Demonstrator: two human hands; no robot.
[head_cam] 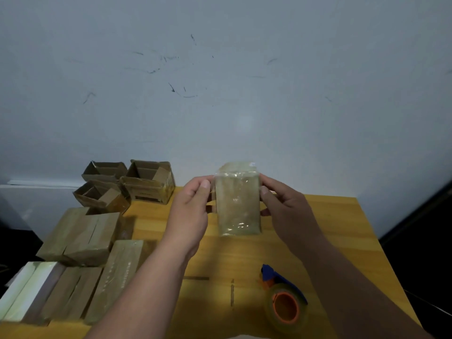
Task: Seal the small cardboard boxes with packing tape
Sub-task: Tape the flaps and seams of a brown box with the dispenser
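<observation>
A small cardboard box (237,204) covered in shiny clear tape is held up above the wooden table (342,228), its long taped face toward me. My left hand (190,211) grips its left side with the thumb on the upper edge. Opposite it, my right hand (283,209) grips the right side, thumb on the front edge. A tape dispenser (283,299) with a blue handle, an orange core and a clear tape roll lies on the table at the lower right, under my right forearm.
Three open cardboard boxes (146,182) with raised flaps stand at the table's back left. Several closed, taped boxes (83,238) lie in rows along the left side. A grey scuffed wall (220,81) rises behind the table. The table's right edge drops to a dark floor.
</observation>
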